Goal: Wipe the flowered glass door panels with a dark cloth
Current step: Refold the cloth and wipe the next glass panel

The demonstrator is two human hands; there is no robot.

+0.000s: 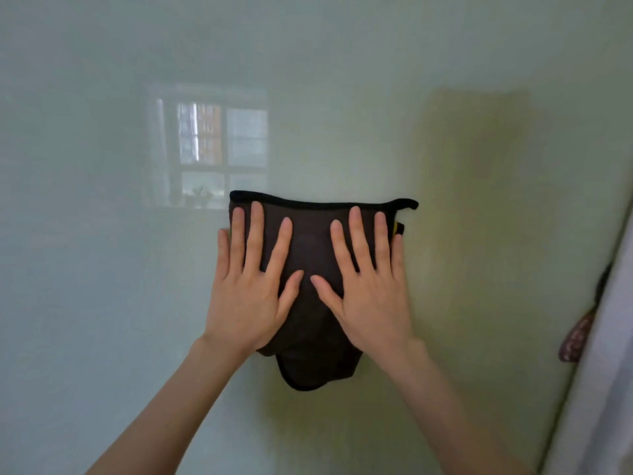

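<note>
A dark grey cloth [310, 241] with black edging lies spread flat against a pale green frosted glass panel [102, 269] that fills almost the whole view. My left hand [251, 289] presses on the cloth's left half, palm flat and fingers apart. On the right half my right hand [368, 289] presses the same way. The two thumbs almost meet at the cloth's middle. The lower end of the cloth hangs loose below my wrists. A small yellow tag shows at the cloth's right edge. No flower pattern shows on this part of the glass.
A bright window reflection [219, 145] sits on the glass above and left of the cloth. The panel's right edge [596, 303] runs diagonally beside a whitish surface [613, 354]. A reddish patterned shape [577, 341] shows at that edge.
</note>
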